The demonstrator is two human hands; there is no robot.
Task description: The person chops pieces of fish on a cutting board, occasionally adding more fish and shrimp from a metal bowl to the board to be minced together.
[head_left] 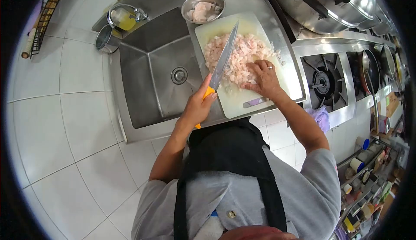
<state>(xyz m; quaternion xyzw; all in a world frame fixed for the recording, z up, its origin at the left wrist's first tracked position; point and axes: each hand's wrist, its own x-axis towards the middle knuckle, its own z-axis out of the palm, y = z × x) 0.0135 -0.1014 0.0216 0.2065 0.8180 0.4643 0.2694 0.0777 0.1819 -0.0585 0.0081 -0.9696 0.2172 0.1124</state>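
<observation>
A long kitchen knife [225,60] with an orange handle is gripped in my left hand [198,106], its blade slanting up and across the chopped meat. Pale pink chopped meat [236,51], chicken or fish, lies heaped on a white cutting board [234,106]. My right hand [262,80] rests at the near right edge of the heap, fingers apart, thumb down by the small pieces. A ring shows on one finger. Behind the board stands a metal bowl [189,18] with larger pale pieces of meat [203,12] in it.
The steel sink [151,97] lies left of the board, with a faucet [141,14] and a metal cup [105,41] at its back left corner. To the right are a gas burner [323,82], a large pot [320,6] and a pan with a ladle [368,69].
</observation>
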